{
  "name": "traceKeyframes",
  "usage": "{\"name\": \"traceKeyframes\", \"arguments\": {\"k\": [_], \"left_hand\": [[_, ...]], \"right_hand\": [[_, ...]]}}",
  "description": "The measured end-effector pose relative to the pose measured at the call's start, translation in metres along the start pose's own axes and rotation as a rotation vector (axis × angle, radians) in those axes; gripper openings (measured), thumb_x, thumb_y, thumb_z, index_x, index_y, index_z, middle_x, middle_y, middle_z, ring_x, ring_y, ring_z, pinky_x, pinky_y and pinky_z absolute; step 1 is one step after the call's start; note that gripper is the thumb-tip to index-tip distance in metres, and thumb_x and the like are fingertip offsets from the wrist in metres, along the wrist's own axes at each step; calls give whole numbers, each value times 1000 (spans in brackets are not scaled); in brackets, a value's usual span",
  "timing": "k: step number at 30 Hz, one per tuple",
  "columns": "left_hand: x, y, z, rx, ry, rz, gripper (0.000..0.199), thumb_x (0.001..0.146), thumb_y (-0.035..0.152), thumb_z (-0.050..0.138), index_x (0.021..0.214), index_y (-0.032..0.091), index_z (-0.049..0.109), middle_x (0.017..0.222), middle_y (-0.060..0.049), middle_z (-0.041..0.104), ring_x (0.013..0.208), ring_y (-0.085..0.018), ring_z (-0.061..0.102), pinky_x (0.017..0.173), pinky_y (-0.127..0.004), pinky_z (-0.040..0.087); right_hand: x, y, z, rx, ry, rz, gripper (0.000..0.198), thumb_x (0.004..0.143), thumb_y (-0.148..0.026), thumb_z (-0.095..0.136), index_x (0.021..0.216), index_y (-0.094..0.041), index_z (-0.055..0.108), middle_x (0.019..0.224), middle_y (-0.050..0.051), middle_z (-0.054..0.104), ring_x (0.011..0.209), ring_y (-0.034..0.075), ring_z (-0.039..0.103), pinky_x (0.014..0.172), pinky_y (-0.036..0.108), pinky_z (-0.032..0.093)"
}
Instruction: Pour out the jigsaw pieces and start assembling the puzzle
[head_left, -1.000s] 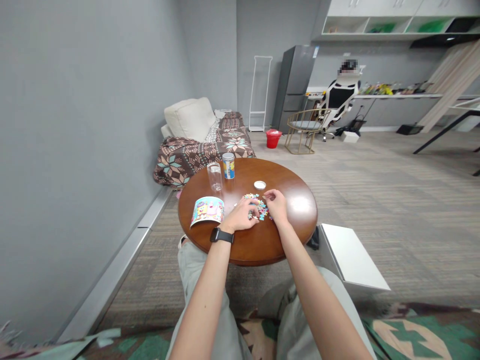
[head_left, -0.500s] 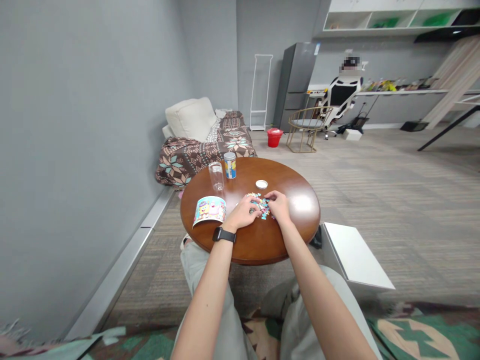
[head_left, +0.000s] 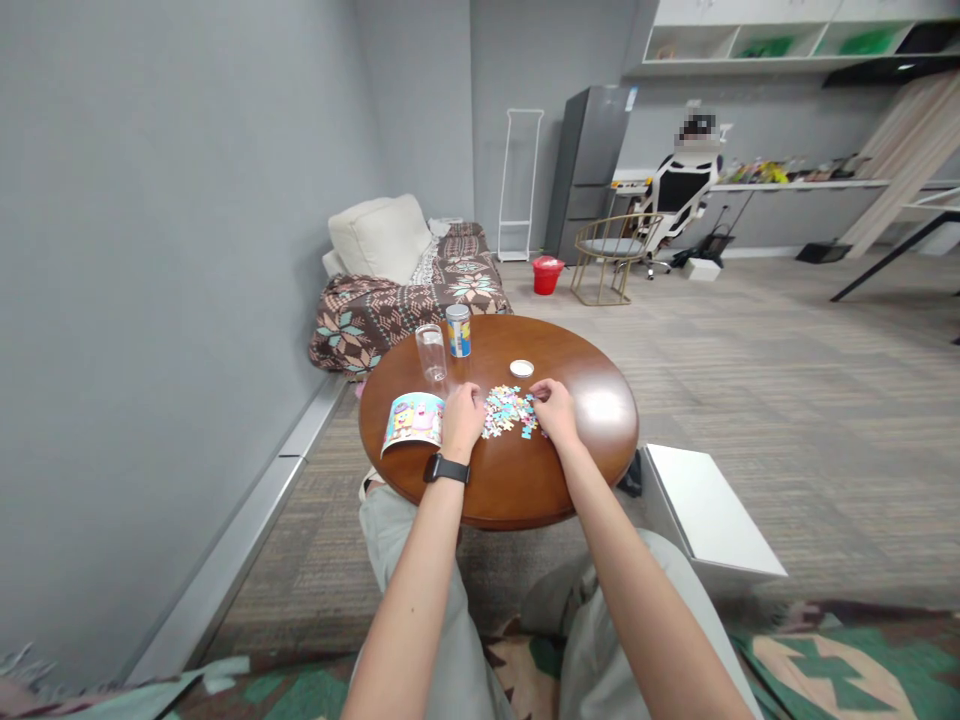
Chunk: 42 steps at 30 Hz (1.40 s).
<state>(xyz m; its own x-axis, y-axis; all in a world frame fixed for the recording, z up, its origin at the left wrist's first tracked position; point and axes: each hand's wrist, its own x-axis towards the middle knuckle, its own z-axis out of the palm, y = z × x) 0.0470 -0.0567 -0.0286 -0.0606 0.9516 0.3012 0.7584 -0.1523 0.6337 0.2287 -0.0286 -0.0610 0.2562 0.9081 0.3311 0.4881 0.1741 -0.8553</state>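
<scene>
A loose pile of small colourful jigsaw puzzle pieces (head_left: 504,410) lies on the round brown wooden table (head_left: 517,490). At the pile's left edge rests my left hand (head_left: 463,418), wearing a black watch, with its fingers curled together; whatever they hold is hidden. On the opposite side, my right hand (head_left: 555,410) has thumb and forefinger pinched close to the pieces. Anything in that pinch is too small to make out. Left of my left hand, and partly covered by it, is a curved picture sheet (head_left: 415,418) with cartoon figures.
Behind the pile lies a round white lid (head_left: 522,369). A clear cylindrical container (head_left: 432,355) and a printed can (head_left: 458,332) stand at the table's back left. A white box (head_left: 709,505) is on the floor to the right. Farther off, a person sits in a white-and-black chair (head_left: 675,190).
My left hand has moved left off the pile to its edge, uncovering more puzzle pieces and overlapping the picture sheet. My right hand stays nearly in place.
</scene>
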Motion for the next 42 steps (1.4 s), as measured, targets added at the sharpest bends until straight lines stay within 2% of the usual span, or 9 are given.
{"name": "traceKeyframes", "arguments": {"k": [3, 7, 11, 17, 25, 28, 31, 36, 42], "left_hand": [[-1, 1, -1, -4, -29, -11, 21, 89, 9, 50, 97, 19, 67, 107, -9, 69, 104, -22, 65, 99, -36, 49], [-6, 8, -3, -7, -146, 223, 4, 80, 17, 66, 82, 20, 67, 110, -8, 66, 109, -25, 61, 102, -38, 48], [-11, 12, -4, 30, -281, 384, 6, 77, 16, 68, 79, 21, 65, 109, -7, 65, 109, -26, 59, 105, -42, 46], [-9, 9, 0, -1, -281, 372, 7, 81, 17, 70, 83, 19, 65, 107, -6, 65, 109, -25, 60, 113, -47, 39], [-3, 7, 9, -127, -210, 350, 21, 94, 21, 56, 75, 18, 66, 108, -8, 64, 108, -22, 60, 104, -38, 47], [-3, 6, 10, -102, -210, 332, 6, 88, 20, 65, 93, 17, 67, 112, -9, 64, 111, -23, 60, 104, -38, 47], [-2, 3, 10, -48, -156, 272, 28, 91, 17, 58, 118, 14, 60, 121, -13, 64, 118, -25, 59, 106, -39, 46], [0, 2, 9, 66, -169, 126, 34, 97, 15, 38, 122, 12, 61, 133, -16, 63, 129, -25, 57, 114, -40, 41], [-6, 11, 11, 208, -350, 244, 48, 101, 30, 37, 142, 9, 51, 157, -17, 41, 149, -26, 36, 124, -41, 27]], "right_hand": [[0, 0, 0, -13, 26, -14, 24, 63, -9, 47, 78, -20, 62, 86, 4, 64, 82, 19, 64, 85, 35, 53], [0, -1, -1, -26, 38, -10, 21, 66, -10, 49, 78, -19, 62, 88, 5, 63, 82, 20, 62, 86, 37, 52], [0, -1, 0, -24, 52, -29, 18, 67, -11, 49, 77, -21, 61, 86, 4, 62, 81, 19, 61, 85, 36, 52], [1, -1, 1, 8, 60, -17, 16, 68, -12, 49, 75, -21, 60, 84, 4, 61, 80, 20, 60, 83, 37, 51], [0, -4, -1, 32, 58, 7, 15, 70, -14, 47, 75, -21, 60, 85, 4, 60, 80, 20, 59, 83, 36, 49], [1, -4, -2, 53, 73, 29, 16, 69, -17, 46, 75, -21, 60, 86, 5, 60, 82, 21, 58, 84, 37, 47], [3, -3, -3, 123, 139, 73, 17, 70, -19, 43, 77, -22, 57, 86, 5, 61, 85, 22, 59, 87, 38, 46], [2, -7, -6, 158, 300, 117, 14, 71, -20, 38, 81, -24, 48, 90, 6, 58, 90, 24, 57, 90, 40, 45], [-5, -19, -5, 141, -87, -43, 12, 78, -31, 43, 86, -25, 50, 94, 6, 62, 95, 26, 57, 93, 42, 44]]}}
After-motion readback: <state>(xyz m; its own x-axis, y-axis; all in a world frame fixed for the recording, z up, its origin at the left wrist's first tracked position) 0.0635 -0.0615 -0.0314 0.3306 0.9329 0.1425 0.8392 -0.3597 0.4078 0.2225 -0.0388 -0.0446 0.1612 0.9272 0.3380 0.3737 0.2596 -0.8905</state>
